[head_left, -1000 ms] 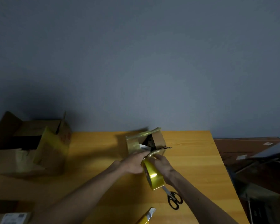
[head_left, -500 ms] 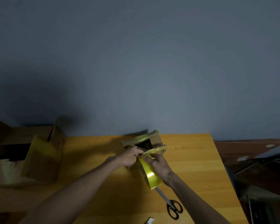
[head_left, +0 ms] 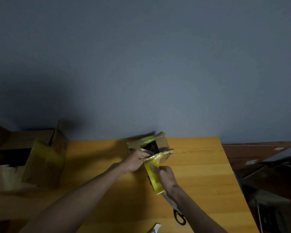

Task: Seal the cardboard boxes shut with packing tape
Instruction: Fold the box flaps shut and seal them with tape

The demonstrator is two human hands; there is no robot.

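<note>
Head view is showing you working on the small box [head_left: 162,143], which is sitting toward the back of the desk [head_left: 202,174], around the middle. It's not closed yet: the far flap is sticking up, the near flap is tilting your way, and a dark gap is showing between them.

Your left hand [head_left: 136,161] is pinching the near flap's edge right where the crinkled strip of tape [head_left: 156,156] is lying. My guess is you're pinning that end so it doesn't peel off while the roll pulls away. Your right hand [head_left: 167,178] is wrapping round the tape roll [head_left: 152,178] just below the flap, thumb lying on its yellow face and fingers curling behind. Holding it that close is probably keeping the strip short and tight. Can't tell if the roll is touching the desk or hanging just above it.

Both forearms are reaching in from the bottom of the shot, with the left one coming in on a long diagonal.

Scissors [head_left: 179,215] are lying by your right forearm, handles toward you, handy for the cut. The big box [head_left: 44,163] is sitting well apart on the left, flaps open, waiting its turn.
</note>
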